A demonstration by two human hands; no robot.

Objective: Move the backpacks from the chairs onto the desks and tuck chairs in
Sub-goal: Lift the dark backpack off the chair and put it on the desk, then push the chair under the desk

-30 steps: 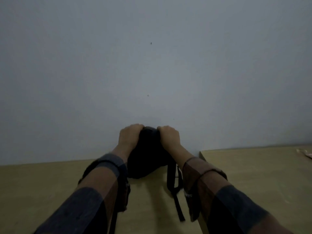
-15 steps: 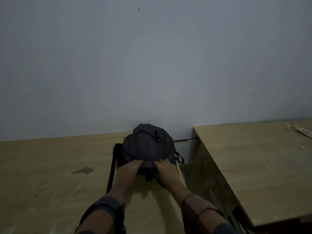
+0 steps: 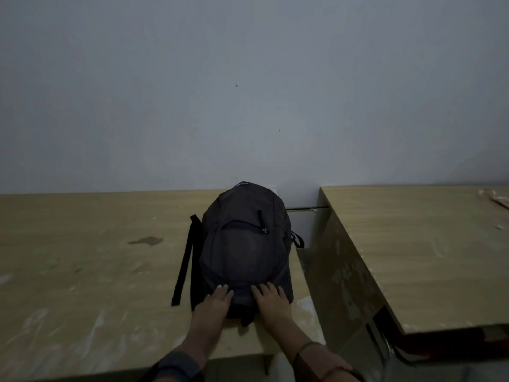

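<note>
1. Count first: one backpack (image 3: 245, 244), two desks, two hands. No chair in frame that I can make out.
2. The backpack is dark grey and lies flat on the left desk (image 3: 82, 266), near that desk's right edge, with its top pointing to 12 o'clock toward the wall (image 3: 248, 92). So it's on the desk already.
3. Left hand (image 3: 213, 304) sits at the pack's near end, around 7 o'clock of it, palm down, fingers spread flat on the fabric. Not curled around anything, just pressing or resting.
4. Right hand (image 3: 271, 303) does the same at about 5 o'clock of the pack, fingers splayed out and lying on the bag. No real grab there either.
5. One black strap (image 3: 185, 260) trails loose on the desktop at 9 o'clock of the pack, running toward the near edge. A small loop (image 3: 298, 240) sticks out at 3 o'clock, hanging past the desk's edge.
6. The right desk (image 3: 427, 257) stands at 3 o'clock, apart from the left one with a dark gap between them. Some pale bits lie at its far right corner, too small to tell what.
7. A dark stain (image 3: 146, 240) marks the left desk at 9 o'clock of the bag, well apart from it.
8. Nothing sits between the hands and the bag.
</note>
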